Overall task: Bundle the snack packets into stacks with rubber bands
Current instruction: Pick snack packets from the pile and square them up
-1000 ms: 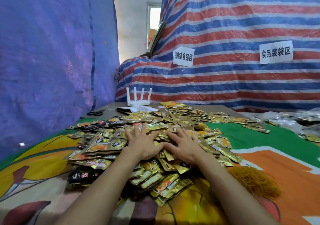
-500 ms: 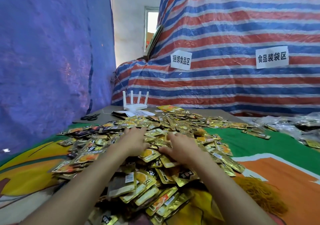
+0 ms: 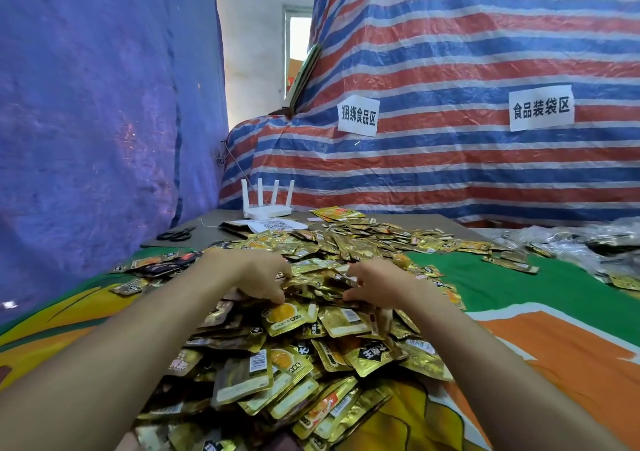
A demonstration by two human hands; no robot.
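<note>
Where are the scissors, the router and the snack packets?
scissors (image 3: 175, 234), head view, on the black handles.
router (image 3: 266, 212), head view, on its white base.
snack packets (image 3: 285, 314), head view, on the orange-printed packet atop the heap.

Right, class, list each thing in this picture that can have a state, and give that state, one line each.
Gold foil snack packets: loose in a heap, none visibly banded.
Left hand: fingers curled into the heap, grip unclear.
Right hand: fingers curled into the heap, grip unclear.
White four-antenna router: antennas upright.
Black-handled scissors: lying flat, untouched.
</note>
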